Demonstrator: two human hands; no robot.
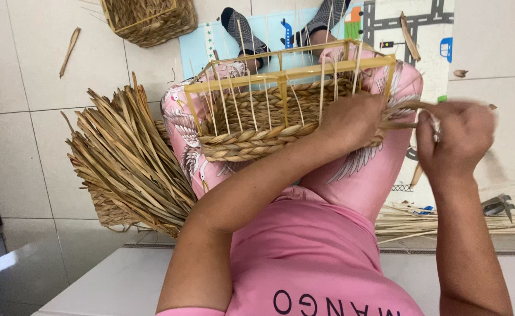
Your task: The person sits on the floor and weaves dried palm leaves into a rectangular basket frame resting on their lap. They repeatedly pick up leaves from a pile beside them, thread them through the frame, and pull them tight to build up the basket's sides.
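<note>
You sit over a pale tiled floor (29,64), with a play mat (398,35) printed with roads and vehicles spread under your legs at twelve o'clock. On your lap, across the pink patterned trousers (368,169), lies a half-woven basket (251,129): braided straw rows at the bottom, thin upright stakes rising to a yellow rectangular frame (286,73). Your left hand (351,120) rests on the basket's near right corner, fingers curled down over the woven rim and pressing it. Your right hand (453,140), at three o'clock from the basket and just beside it, is clenched around a straw strand (406,108) that runs from the weave to the fist; the hand is blurred, so the finger placement is unclear. At nine o'clock a thick bundle of dried straw leaves (123,158) lies on the floor, touching your left leg. At eleven o'clock, well apart, stands a finished woven basket (149,20). At four o'clock thin straw sticks (444,222) lie on the floor beside a small metal tool (497,205).
</note>
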